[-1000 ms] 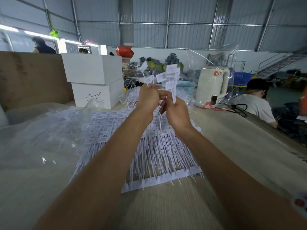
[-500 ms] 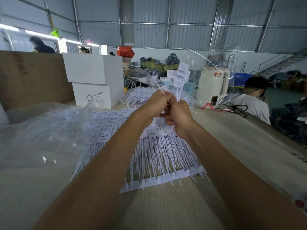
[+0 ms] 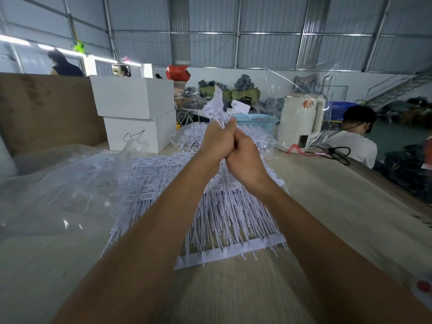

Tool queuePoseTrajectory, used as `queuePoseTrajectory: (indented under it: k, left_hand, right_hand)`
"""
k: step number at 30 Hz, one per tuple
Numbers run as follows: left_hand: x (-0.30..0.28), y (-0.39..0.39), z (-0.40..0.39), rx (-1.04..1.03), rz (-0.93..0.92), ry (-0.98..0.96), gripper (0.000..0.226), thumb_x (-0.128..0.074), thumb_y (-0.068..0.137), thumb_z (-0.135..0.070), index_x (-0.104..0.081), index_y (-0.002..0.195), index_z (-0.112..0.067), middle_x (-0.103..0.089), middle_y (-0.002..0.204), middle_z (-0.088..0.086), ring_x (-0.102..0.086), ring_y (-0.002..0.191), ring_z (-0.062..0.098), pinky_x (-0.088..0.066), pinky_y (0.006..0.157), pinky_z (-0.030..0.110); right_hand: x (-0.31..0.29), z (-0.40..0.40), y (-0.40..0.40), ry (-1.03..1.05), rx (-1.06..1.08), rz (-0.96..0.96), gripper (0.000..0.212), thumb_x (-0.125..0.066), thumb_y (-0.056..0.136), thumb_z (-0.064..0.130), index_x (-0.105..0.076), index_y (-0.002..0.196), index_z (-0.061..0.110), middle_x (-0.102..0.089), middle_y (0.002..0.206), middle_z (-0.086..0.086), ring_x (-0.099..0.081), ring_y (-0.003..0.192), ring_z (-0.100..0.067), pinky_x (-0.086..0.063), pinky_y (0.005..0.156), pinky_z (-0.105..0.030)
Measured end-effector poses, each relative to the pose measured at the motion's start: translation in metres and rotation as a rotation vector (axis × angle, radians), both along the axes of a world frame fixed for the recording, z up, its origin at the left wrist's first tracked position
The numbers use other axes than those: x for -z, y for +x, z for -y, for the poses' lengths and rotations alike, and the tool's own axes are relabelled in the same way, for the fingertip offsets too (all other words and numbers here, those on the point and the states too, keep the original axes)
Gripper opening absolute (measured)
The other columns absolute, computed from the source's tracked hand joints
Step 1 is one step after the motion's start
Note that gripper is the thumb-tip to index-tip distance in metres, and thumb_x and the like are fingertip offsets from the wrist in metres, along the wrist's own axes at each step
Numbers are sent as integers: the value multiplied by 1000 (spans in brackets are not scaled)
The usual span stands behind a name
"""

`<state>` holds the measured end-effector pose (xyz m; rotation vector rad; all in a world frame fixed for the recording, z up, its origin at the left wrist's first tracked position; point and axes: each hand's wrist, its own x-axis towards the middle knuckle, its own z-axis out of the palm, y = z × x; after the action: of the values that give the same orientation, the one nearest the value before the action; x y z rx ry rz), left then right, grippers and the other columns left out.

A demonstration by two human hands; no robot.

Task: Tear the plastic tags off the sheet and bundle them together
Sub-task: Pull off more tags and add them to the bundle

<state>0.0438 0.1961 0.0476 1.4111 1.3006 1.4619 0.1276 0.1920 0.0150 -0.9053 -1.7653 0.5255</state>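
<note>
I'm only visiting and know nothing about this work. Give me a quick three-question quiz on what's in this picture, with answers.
1. True or false: both hands are held together around a bunch of tags raised above the table.
2. What lies flat on the table under the forearms? A) sheets of white tags B) a folded towel C) a keyboard
3. Fill in: behind the left arm, two white ___ are stacked.

Key
1. True: left hand and right hand clasp the bunch of tags.
2. A, the sheets of white tags.
3. boxes.

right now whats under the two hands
Under both hands lie stacked sheets of white tags on the wooden table. The stack's middle is hidden by the forearms.
</note>
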Motion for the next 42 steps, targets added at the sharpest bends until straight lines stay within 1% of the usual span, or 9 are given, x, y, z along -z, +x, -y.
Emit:
queuePoseTrajectory:
  k: [5, 9, 14, 18, 22, 26, 29, 37, 42]
  left_hand:
    - [-14, -15, 12, -104, 122, 80, 48, -42, 108, -36, -67, 92, 2, -77, 86, 13, -75, 80, 25, -60, 72, 35]
    - [-21, -49, 28, -205, 199, 127, 46, -41, 108, -35, -55, 71, -11, -66, 56, 5, -70, 61, 26, -55, 59, 34]
    - [-19, -116, 57, -285, 224, 50, 42, -37, 108, -41, -44, 82, -9, -35, 50, 2, -43, 31, 17, -50, 44, 35]
    - [-6, -171, 93, -265, 31, -98, 42, -38, 108, -38, -39, 72, -17, -28, 44, -5, -21, 32, 9, -18, 38, 11]
    - [-6, -210, 124, -245, -46, -128, 35, -40, 107, -35, -38, 77, -17, -26, 46, -7, -21, 35, 7, -16, 37, 13]
    - [-9, -238, 144, -257, -124, -198, 35, -42, 106, -39, -40, 80, -17, -30, 43, -8, -24, 34, 6, -19, 33, 15]
    - [-7, -256, 158, -271, -134, -207, 35, -42, 106, -41, -38, 79, -18, -27, 46, -7, -22, 36, 6, -18, 32, 16]
    - [22, -288, 202, 28, -496, -660, 53, -47, 105, -44, -39, 56, -25, -27, 54, -3, -19, 42, 11, -18, 38, 14]
    - [31, -298, 185, -194, -648, -657, 31, -42, 107, -34, -39, 81, -17, -31, 52, -2, -22, 39, 10, -16, 39, 17]
  right_hand:
    - [-12, 18, -9, -157, -249, -152, 27, -39, 98, -11, -63, 106, -2, -59, 82, 13, -38, 50, -12, -31, 43, -23]
    - [-20, 36, -20, -213, -417, -103, 19, -50, 103, 1, -67, 105, -8, -61, 90, -4, -61, 60, -16, -49, 53, -30]
    - [-7, 46, -32, -117, -358, 385, 40, -52, 104, 36, -74, 103, 3, -74, 93, -8, -74, 77, -18, -59, 71, -34]
    - [4, 51, -54, 7, -352, 386, 19, -64, 99, 26, -76, 101, 11, -73, 88, 6, -71, 76, -12, -58, 77, -32]
    - [11, 64, -108, 46, -388, 369, 18, -72, 93, 32, -77, 100, 15, -73, 94, 0, -67, 86, -13, -55, 86, -40]
    - [21, 73, -167, -5, -322, 559, 55, -76, 84, 54, -63, 128, 24, -61, 115, 2, -60, 101, -15, -52, 91, -39]
    - [24, 74, -196, 31, -266, 624, 26, -71, 91, 37, -71, 115, 25, -70, 110, 1, -65, 99, -21, -55, 90, -40]
    - [4, 49, -208, -100, -34, 190, 18, -51, 101, 24, -67, 93, 19, -70, 92, -4, -66, 88, -28, -57, 80, -43]
    - [6, 59, -199, -8, -267, 150, 15, -58, 100, 15, -73, 98, 11, -74, 89, -6, -69, 80, -22, -58, 82, -46]
